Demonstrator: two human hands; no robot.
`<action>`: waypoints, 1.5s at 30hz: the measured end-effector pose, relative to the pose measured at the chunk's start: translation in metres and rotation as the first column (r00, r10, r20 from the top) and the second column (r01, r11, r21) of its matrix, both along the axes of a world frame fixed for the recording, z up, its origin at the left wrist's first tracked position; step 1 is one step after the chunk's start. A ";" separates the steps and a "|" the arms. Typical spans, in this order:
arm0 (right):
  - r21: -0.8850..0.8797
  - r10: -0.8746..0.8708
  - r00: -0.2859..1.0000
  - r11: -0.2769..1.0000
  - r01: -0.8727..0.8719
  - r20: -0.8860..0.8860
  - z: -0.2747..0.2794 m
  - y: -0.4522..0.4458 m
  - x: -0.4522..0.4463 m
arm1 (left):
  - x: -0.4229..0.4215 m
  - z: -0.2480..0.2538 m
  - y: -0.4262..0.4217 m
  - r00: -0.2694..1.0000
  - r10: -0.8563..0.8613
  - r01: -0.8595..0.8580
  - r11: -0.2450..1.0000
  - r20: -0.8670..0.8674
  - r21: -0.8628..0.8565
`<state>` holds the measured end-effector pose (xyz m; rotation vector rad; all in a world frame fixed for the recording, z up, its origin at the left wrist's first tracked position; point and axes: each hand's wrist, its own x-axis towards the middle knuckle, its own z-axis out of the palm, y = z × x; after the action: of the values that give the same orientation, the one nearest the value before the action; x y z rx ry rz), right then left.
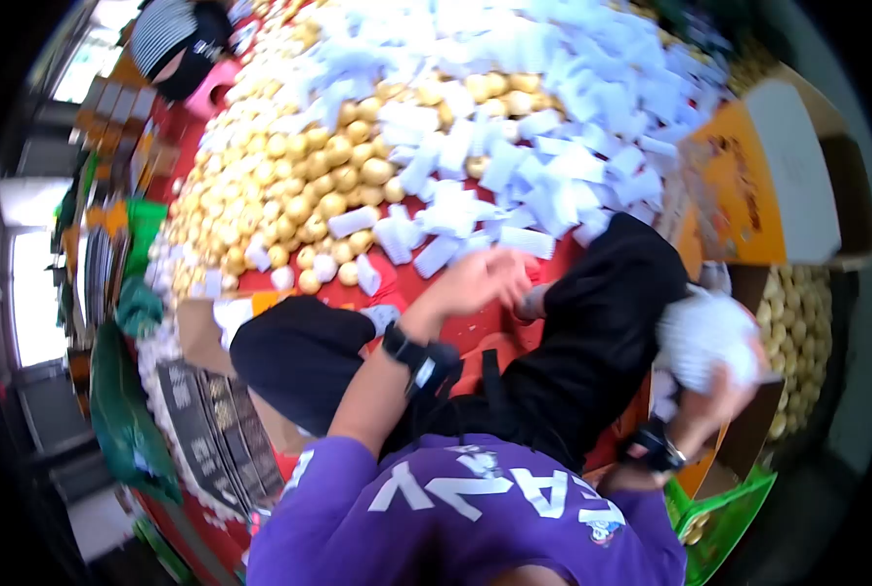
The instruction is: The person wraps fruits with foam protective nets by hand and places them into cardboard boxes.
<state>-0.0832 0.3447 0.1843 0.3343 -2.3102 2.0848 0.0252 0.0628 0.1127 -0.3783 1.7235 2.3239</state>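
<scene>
1. Fruit (304,186) lies heaped ahead, probably for easy reach.
2. Left hand (489,278) hovers between the knees, grip loose, nothing visible in it.
3. White sleeves (538,176) lie strewn beyond.
4. Right hand (724,398) holds a white bundle (704,337) near an orange carton (734,186), apparently steadying it.

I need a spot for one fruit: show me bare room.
A small bare patch of red ground lies between the black-trousered legs, nearer than the left hand. Crowded: beyond, round yellow fruit and white foam sleeves; at right, an orange-and-white carton and the right hand.
</scene>
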 end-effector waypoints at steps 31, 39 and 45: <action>0.350 0.703 0.574 0.459 -0.817 0.420 -0.091 -0.241 0.020 | 0.045 -0.054 -0.066 0.894 0.443 -0.448 0.886 -0.071 -0.120; 0.038 0.755 0.075 0.067 -0.997 0.652 -0.111 -0.232 0.022 | 0.073 -0.071 -0.054 0.876 0.477 -0.480 0.846 -0.073 -0.233; -0.335 0.691 0.579 0.719 -0.609 0.432 -0.129 -0.234 0.045 | 0.063 -0.047 -0.045 0.752 0.649 -0.556 0.532 0.113 0.639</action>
<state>-0.0382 0.1109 0.0548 0.8158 -2.5381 3.0351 0.0884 0.0182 0.0662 -0.7883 0.7338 3.3187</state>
